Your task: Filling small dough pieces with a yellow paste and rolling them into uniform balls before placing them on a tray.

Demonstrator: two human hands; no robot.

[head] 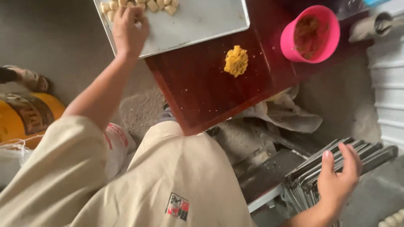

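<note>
My left hand (128, 29) reaches up onto a metal baking tray (202, 21) at the top of the view, fingers curled among several small pale dough pieces (158, 5) lined along its far edge. I cannot tell whether it grips one. My right hand (338, 176) hangs low at the right, fingers spread and empty, just over a stack of dark metal trays (320, 164) on the floor. A lump of yellow dough (236, 61) lies on the dark red wooden table (202, 92) between them.
A pink bowl (310, 34) with brownish filling stands on the table's right end. A yellow container (25, 113) and a white bag (118, 145) sit at the left. Crumpled plastic (286, 111) hangs under the table. White corrugated sheeting (389, 84) borders the right.
</note>
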